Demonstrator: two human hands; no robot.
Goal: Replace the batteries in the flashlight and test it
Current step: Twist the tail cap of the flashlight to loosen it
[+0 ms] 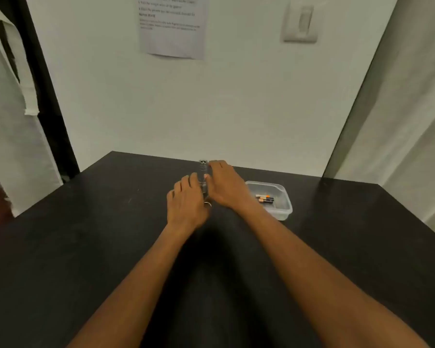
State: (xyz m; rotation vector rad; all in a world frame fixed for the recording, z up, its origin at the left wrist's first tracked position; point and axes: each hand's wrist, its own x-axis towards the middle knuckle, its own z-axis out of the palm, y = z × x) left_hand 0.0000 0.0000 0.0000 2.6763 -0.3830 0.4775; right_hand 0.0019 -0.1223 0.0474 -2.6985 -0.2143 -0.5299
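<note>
A slim silver flashlight (203, 170) lies on the black table (86, 234), its head pointing toward the far wall. My left hand (186, 200) covers its rear end and holds it with thumb and fingers; a small metal ring (208, 203) shows beside that hand. My right hand (227, 184) grips the front half from the right, its thumb and index finger against the barrel. Two orange-and-black batteries (265, 198) lie in a clear plastic container (285, 209) just right of my right hand.
A white wall rises right behind the table's far edge, with a printed sheet (172, 26) and a light switch (301, 23) on it. White fabric (13, 101) hangs at the left, and a pale panel (399, 109) stands at the right.
</note>
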